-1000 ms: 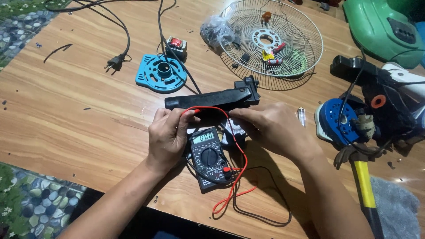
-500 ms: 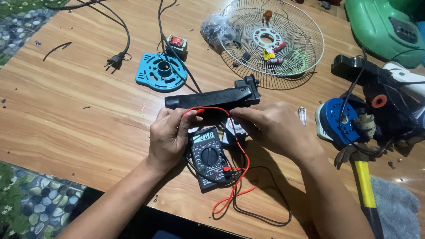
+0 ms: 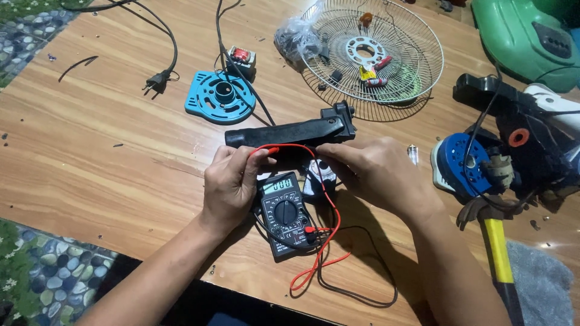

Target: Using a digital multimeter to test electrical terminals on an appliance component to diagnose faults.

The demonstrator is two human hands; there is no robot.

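A person's left hand (image 3: 232,184) pinches a red probe (image 3: 266,151) between thumb and fingers, closed on it, just above a black digital multimeter (image 3: 285,212) that lies flat on the wooden worktop (image 3: 90,157). The right hand (image 3: 374,172) curls palm-down beside it, fingers bent over a small part next to the meter; what it grips is hidden beneath the fingers and cannot be told. Both forearms come in from the lower edge and converge on the meter, wrists low and close to the wood. A long black plastic housing (image 3: 290,130) lies across the worktop just beyond both hands, touching or nearly touching the fingertips. The red test lead (image 3: 323,241) loops from the probe down past the meter's sockets, alongside a black lead (image 3: 362,296) that trails toward the near edge. The risk, as it appears: the slack leads cross under the right wrist, and a tug could drag the light meter or pull a plug from its socket; a probe tip held this close to bare fingers could also slip off its contact. A blue round motor plate (image 3: 219,96), a wire fan guard (image 3: 371,57) and a yellow-handled hammer (image 3: 498,253) lie well apart.
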